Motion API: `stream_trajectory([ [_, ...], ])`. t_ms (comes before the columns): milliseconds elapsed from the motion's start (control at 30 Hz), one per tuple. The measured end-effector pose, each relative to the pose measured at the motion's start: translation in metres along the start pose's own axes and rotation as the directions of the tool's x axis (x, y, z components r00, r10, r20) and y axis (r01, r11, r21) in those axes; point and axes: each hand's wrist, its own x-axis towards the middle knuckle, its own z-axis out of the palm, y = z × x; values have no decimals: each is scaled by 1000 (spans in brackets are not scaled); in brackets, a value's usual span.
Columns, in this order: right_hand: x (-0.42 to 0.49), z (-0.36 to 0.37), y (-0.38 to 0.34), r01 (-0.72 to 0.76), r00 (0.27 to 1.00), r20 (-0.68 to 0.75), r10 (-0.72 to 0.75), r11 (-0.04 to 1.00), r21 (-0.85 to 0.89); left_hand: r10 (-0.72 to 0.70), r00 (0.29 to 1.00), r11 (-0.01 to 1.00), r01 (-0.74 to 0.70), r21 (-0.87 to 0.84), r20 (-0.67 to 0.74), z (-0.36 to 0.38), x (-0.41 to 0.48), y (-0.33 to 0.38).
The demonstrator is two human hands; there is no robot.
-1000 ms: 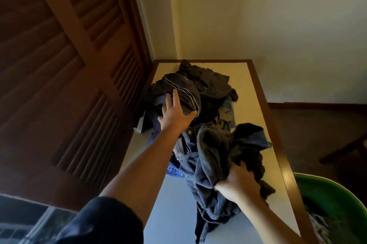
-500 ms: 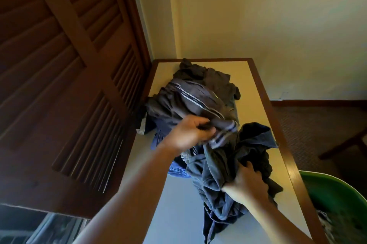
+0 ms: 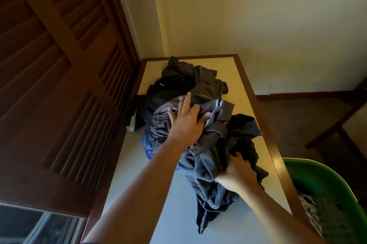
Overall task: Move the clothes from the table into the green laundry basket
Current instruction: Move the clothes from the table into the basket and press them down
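A heap of dark clothes (image 3: 190, 84) lies along the middle of the white table (image 3: 238, 72). My left hand (image 3: 186, 122) rests flat, fingers spread, on a grey striped garment (image 3: 216, 112) bunched on top of the heap. My right hand (image 3: 236, 176) is closed on grey-blue jeans (image 3: 206, 188) at the near end of the pile. The green laundry basket (image 3: 309, 172) stands to the right of the table, below its edge, with some fabric inside.
A brown louvred door (image 3: 59, 84) runs along the left side of the table. A cream wall stands behind it. At the right, over carpet, a dark wooden chair leg (image 3: 335, 124) shows.
My left hand pulled the striped garment toward me onto the jeans, then let go and now lies open on it. My right hand has kept its hold on the jeans.
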Motion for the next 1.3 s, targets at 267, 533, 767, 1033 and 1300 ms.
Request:
stream_trajectory([
  [267, 4, 2, 4, 3, 1000, -11, -3, 999, -35, -239, 890, 967, 183, 177, 387, 6, 34, 15],
  [533, 3, 6, 14, 43, 998, -37, -44, 998, -50, -181, 945, 983, 171, 59, 271, -15, -7, 17],
  [767, 5, 6, 45, 147, 986, -82, -147, 989, -6, -229, 958, 965, 246, -88, 172, -14, -94, 37],
  [1033, -35, -5, 111, 318, 948, 16, -318, 946, -60, -69, 862, 819, 337, -465, 502, -16, -199, 88],
  [1300, -68, -18, 152, 398, 905, 204, -374, 913, -89, -145, 923, 774, 331, -540, 357, 13, -190, 103],
])
